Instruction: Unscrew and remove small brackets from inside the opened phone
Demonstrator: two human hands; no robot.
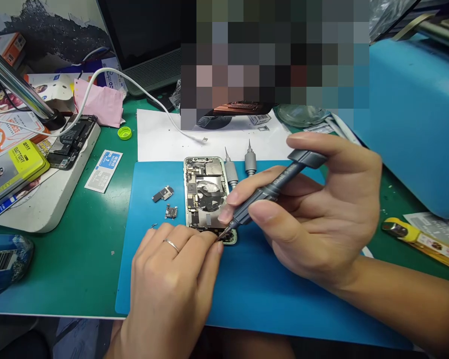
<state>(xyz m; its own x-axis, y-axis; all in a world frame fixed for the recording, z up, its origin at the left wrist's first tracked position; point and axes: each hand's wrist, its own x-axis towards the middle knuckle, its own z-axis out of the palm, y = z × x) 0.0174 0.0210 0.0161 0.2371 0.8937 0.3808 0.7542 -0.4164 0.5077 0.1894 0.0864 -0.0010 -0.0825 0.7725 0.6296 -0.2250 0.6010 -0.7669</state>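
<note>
An opened phone [211,199] lies upright in view on a blue mat [262,294], its inner parts showing. My right hand [314,214] holds a dark grey screwdriver [275,187], its tip at the phone's lower end. My left hand [174,274], with a ring on one finger, has its fingers pressed together at the same lower edge, beside the tip; whatever they pinch is hidden. Left of the phone lie a small metal plate [162,193] and a small circuit piece [171,212]. Two grey screwdrivers [231,172] [250,162] stand behind the phone's right side.
White paper [157,134] lies behind the mat, crossed by a white cable [134,82]. At left are a battery box [18,169], phone parts [73,142] and a green cap [124,133]. A yellow cutter [400,229] lies right, near a blue case [415,114].
</note>
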